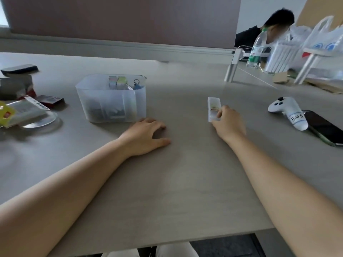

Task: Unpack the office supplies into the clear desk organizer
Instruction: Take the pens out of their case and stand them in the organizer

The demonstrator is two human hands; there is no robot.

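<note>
Two hands on the desk point(185, 191)
Left hand point(143, 135) flat, released; right hand point(229, 123) grasping one small clear box point(213, 106), right of the organizer point(111, 101).

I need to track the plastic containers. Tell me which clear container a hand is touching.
The small flat clear case, under the right hand's fingers. The larger clear desk organizer stands untouched beyond the left hand.

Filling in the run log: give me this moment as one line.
left hand flat on desk, empty | right hand gripping small clear box on desk | clear organizer partly filled, left of box
</note>
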